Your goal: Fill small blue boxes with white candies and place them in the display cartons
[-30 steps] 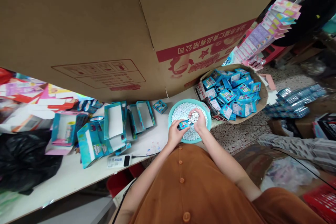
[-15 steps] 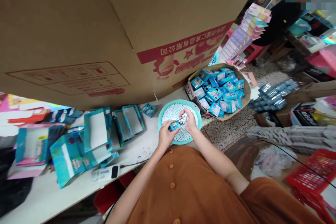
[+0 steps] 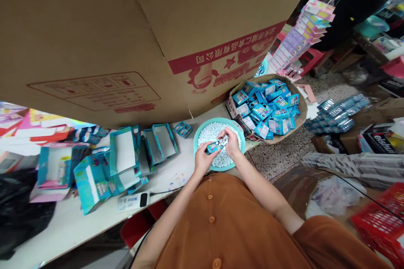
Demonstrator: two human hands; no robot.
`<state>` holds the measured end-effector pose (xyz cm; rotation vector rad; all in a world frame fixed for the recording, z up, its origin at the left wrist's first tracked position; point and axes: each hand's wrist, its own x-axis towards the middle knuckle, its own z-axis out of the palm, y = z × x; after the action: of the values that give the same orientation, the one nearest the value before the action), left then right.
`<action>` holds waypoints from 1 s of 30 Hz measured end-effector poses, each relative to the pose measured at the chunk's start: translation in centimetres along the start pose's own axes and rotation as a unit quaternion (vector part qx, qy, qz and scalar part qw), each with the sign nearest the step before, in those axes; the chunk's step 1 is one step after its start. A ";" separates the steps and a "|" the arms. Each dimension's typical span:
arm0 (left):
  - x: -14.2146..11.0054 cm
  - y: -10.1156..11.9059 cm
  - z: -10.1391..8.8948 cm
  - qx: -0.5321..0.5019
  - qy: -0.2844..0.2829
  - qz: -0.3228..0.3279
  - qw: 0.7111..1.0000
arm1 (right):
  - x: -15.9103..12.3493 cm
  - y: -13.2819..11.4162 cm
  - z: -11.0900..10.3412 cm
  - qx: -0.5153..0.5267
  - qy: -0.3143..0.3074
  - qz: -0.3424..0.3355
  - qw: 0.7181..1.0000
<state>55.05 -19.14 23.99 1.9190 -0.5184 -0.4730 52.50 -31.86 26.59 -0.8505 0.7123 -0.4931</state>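
Note:
My left hand [image 3: 203, 159] is closed around a small blue printed box [image 3: 212, 147], held over a turquoise basin [image 3: 195, 134]. The basin is full of small white balls [image 3: 210, 131], which look like candy. My right hand [image 3: 232, 143] is cupped round a handful of the same white balls [image 3: 223, 140], right against the box's right end. Whether that end of the box is open is too small to tell.
Right of the basin, a cut-down carton [image 3: 301, 113] holds many filled-looking blue boxes [image 3: 261, 110]. Blue display trays [image 3: 123, 151] and a phone-like device [image 3: 144, 199] lie on the left of the table [image 3: 170, 172]. A large cardboard box [image 3: 126, 38] rises behind. Another person [image 3: 356, 12] is at the far right.
My right hand has turned and tipped its handful of white balls against the end of the blue box. The whole view has shifted slightly.

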 end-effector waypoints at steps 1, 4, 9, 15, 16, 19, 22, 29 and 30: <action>0.0 0.0 0.1 -0.006 0.003 -0.007 1.000 | 0.0 0.0 0.0 -0.006 -0.004 -0.005 1.000; -0.2 0.1 0.1 -0.003 0.001 0.008 1.000 | -0.1 0.0 -0.1 -0.038 -0.004 -0.010 0.999; -0.2 0.2 0.2 0.000 -0.004 0.010 1.000 | -0.5 -0.3 -0.2 -0.037 0.010 0.011 0.999; -0.4 0.1 0.5 -0.008 -0.004 0.024 1.000 | -0.7 -0.4 -0.4 -0.040 0.021 0.009 0.999; -0.4 0.1 0.6 -0.011 -0.006 0.022 1.000 | -0.8 -0.4 -0.4 -0.036 0.022 0.009 0.999; -0.6 -0.1 0.8 -0.039 -0.002 -0.015 0.999 | -1.0 -0.5 -0.3 -0.034 0.004 0.002 0.999; -0.8 0.1 0.9 -0.055 -0.004 -0.022 0.998 | -1.4 -0.8 -0.3 -0.063 -0.017 -0.015 0.998; -0.6 0.1 1.3 -0.064 -0.014 0.001 0.998 | -1.6 -1.2 -0.6 -0.052 -0.011 -0.028 0.998; -0.6 -0.1 1.4 -0.072 -0.013 -0.010 0.997 | -1.6 -1.2 -0.6 -0.049 -0.010 -0.026 0.998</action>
<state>53.78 -19.83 23.43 1.7825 -0.4701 -0.5355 50.91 -31.80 27.83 -0.9664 0.7015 -0.4992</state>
